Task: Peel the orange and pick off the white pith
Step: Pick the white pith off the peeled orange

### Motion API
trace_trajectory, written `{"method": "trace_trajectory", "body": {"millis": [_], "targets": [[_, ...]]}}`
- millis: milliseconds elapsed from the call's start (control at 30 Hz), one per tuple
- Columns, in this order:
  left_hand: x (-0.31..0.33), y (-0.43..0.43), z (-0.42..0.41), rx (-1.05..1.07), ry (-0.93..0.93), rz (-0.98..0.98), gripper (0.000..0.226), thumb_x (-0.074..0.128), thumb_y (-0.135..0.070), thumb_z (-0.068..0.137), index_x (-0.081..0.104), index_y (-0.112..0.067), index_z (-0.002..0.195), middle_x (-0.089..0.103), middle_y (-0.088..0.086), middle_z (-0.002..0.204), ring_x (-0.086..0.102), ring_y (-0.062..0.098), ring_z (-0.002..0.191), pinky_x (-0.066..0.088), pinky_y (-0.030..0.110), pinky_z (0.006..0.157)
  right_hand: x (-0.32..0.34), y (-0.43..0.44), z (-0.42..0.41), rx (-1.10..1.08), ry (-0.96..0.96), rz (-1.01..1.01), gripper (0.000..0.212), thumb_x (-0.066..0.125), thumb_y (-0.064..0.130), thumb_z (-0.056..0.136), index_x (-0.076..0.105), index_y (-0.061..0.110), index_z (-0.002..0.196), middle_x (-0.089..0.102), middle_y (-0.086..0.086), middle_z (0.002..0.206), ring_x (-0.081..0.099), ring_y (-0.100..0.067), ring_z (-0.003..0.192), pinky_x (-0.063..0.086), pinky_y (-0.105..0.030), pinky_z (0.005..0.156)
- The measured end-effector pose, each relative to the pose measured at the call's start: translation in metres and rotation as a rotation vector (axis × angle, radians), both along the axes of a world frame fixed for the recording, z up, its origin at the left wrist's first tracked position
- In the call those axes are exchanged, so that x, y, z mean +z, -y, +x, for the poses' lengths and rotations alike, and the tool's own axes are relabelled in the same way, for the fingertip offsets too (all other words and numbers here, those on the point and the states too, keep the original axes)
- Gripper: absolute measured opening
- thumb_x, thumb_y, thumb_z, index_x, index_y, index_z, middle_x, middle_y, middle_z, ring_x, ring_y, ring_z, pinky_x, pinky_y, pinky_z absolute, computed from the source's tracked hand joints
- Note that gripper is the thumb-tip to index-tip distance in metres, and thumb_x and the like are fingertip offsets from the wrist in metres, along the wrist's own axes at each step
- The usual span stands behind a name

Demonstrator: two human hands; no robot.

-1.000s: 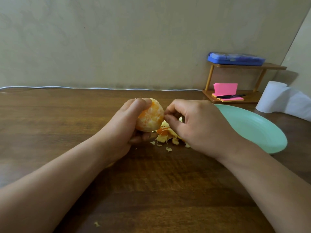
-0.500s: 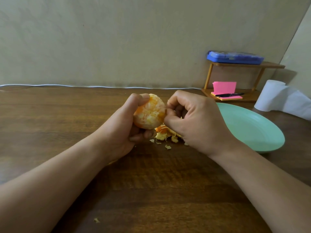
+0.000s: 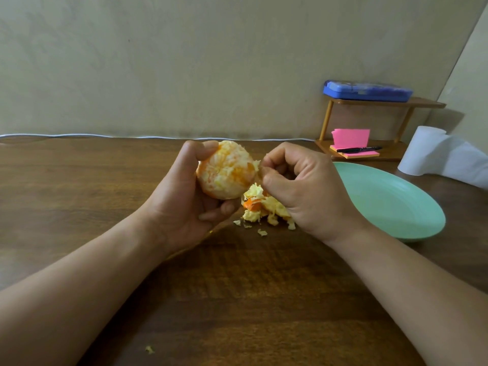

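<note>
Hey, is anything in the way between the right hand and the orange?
Nothing visible. The right hand pinches pith at the edge of the orange, which the left hand holds; the peel pile lies below.

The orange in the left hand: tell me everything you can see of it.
The orange is round, with no rind on the side shown: pale orange flesh patched with white pith. The left hand grips it from the left and below, above the table. The right hand pinches a pith shred at its right edge. Its far side is hidden.
</note>
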State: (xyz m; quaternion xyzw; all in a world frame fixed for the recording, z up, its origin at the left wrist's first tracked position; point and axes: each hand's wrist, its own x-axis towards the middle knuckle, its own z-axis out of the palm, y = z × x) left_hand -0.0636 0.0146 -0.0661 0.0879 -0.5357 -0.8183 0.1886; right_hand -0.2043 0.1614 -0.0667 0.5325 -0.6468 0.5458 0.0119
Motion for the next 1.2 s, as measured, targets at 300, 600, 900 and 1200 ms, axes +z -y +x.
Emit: {"method": "trace_trajectory", "body": {"millis": [300,600,900,1200], "targets": [[0.004,-0.002,0.001,0.039,0.026,0.03,0.042,0.058,-0.044,0.085,0.062,-0.009,0.109,0.067,0.013,0.087,0.05,0.024,0.058,0.033,0.02,0.038,0.001,-0.002,0.002,-0.043,-0.022,0.148,0.023,0.053,0.018,0.11,0.075,0.024,0.115,0.072,0.024,0.081,0.067,0.004,0.079,0.049,-0.013,0.061],[0.002,0.007,-0.002,0.018,-0.076,0.075,0.057,0.064,-0.039,0.099,0.057,-0.006,0.145,0.071,0.019,0.13,0.074,0.034,0.11,0.066,0.035,0.082,0.0,0.0,0.002,-0.115,-0.092,0.042,0.026,0.068,0.029,0.105,0.074,0.022,0.129,0.077,0.016,0.111,0.071,0.002,0.106,0.061,-0.018,0.086],[0.001,-0.001,-0.004,0.057,0.005,0.185,0.055,0.064,-0.04,0.092,0.062,-0.008,0.136,0.073,0.015,0.115,0.074,0.025,0.096,0.065,0.034,0.073,0.004,0.0,0.006,-0.193,-0.31,0.081,0.014,0.072,0.03,0.102,0.077,0.022,0.112,0.076,0.014,0.095,0.072,-0.005,0.089,0.062,-0.023,0.072],[-0.008,-0.006,-0.014,0.151,0.046,0.065,0.052,0.064,-0.039,0.103,0.058,-0.008,0.144,0.066,0.022,0.14,0.072,0.035,0.122,0.064,0.044,0.091,0.006,0.007,0.006,-0.37,-0.711,0.187,0.011,0.065,0.027,0.1,0.067,0.02,0.091,0.064,0.005,0.076,0.06,-0.018,0.067,0.048,-0.035,0.056]]}}
